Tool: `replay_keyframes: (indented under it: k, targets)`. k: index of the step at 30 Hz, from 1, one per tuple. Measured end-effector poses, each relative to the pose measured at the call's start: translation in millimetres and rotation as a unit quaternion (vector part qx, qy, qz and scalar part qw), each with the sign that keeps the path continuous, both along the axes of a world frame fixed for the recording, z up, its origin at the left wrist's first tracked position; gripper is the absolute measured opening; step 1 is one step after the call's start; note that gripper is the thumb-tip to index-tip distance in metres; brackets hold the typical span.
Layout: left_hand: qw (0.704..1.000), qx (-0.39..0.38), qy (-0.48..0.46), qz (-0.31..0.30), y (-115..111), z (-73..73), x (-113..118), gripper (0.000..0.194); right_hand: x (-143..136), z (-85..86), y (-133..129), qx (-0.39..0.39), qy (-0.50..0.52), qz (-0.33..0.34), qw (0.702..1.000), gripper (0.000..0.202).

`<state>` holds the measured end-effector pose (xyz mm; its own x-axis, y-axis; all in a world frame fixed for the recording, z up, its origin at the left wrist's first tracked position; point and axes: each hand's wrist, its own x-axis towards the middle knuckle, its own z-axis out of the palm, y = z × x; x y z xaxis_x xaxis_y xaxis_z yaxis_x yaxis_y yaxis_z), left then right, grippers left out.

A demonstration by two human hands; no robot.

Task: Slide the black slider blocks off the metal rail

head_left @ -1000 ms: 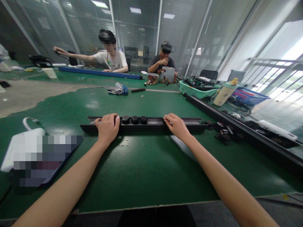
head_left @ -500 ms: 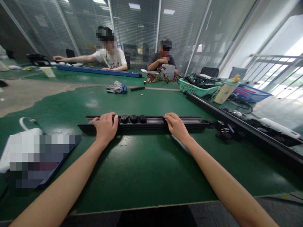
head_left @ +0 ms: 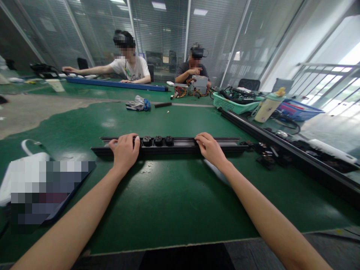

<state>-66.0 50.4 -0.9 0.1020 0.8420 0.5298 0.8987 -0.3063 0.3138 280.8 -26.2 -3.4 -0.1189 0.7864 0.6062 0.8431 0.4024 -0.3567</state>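
A long black channel rail (head_left: 182,150) lies crosswise on the green table, its open side up. Three round black modules (head_left: 158,141) sit side by side in it, left of its middle. My left hand (head_left: 125,149) is closed over the rail just left of these modules; its fingertips touch a dark piece there, mostly hidden. My right hand (head_left: 207,149) has its fingers bent together over the rail right of the middle, at a small dark piece too hidden to name. Bare pale channel floor shows between the modules and my right hand.
Loose black parts (head_left: 266,159) and a longer black rail (head_left: 292,157) lie at right. Behind are a green basket (head_left: 234,105), a yellow bottle (head_left: 267,107) and a glove (head_left: 138,103). A tablet (head_left: 70,195) is at left. Two people sit across the table.
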Motion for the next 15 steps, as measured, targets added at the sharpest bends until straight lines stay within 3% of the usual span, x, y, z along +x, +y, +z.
replay_keyframes:
  k: [15]
  targets:
    - [1.0,-0.002,-0.004,0.0,-1.2,1.6,0.3,0.046,3.6,1.9,0.7,-0.005,0.009,0.004,1.0,0.024]
